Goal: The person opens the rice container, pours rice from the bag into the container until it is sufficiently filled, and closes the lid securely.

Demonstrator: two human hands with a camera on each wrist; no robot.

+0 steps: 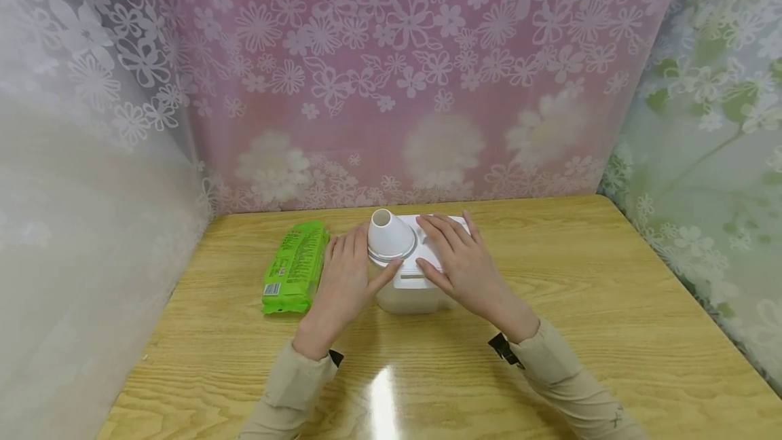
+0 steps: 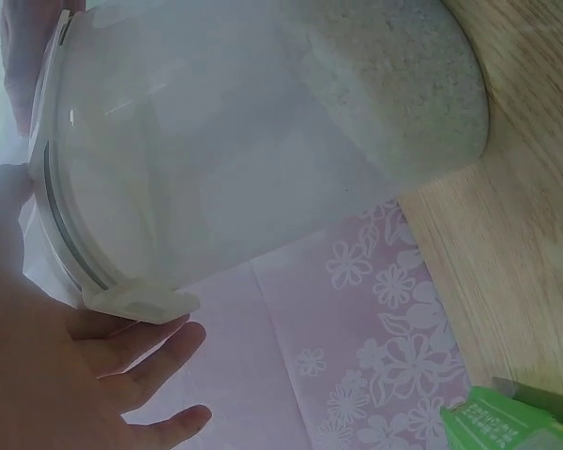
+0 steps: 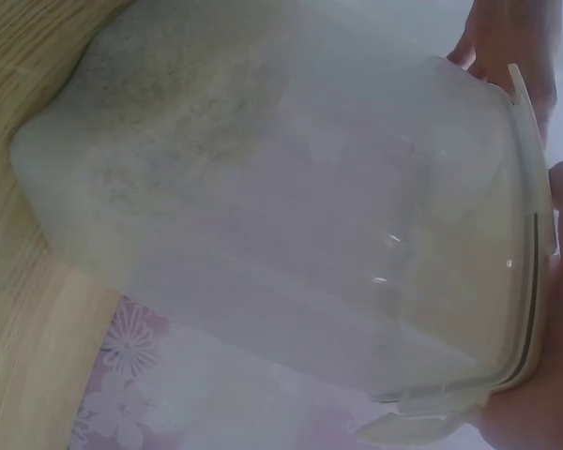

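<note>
A translucent plastic storage container (image 1: 412, 303) stands upright on the table under a white lid (image 1: 411, 270). On the lid's left part rises a white cone-shaped cap (image 1: 391, 235) with a hole in its top. Pale grains (image 2: 403, 94) fill the container's lower part. My left hand (image 1: 345, 277) lies along the lid's left side, thumb toward the front edge, fingers by a side clip (image 2: 141, 302) that sticks outward. Spread over the lid's right part are the fingers of my right hand (image 1: 467, 267). Another clip (image 3: 422, 427) juts out at the lid edge near that hand.
A bright green plastic packet (image 1: 293, 270) with printed text and a barcode lies left of the container, close to my left hand. Floral curtains (image 1: 403, 87) hang behind the wooden table (image 1: 580, 277) and on both sides of it.
</note>
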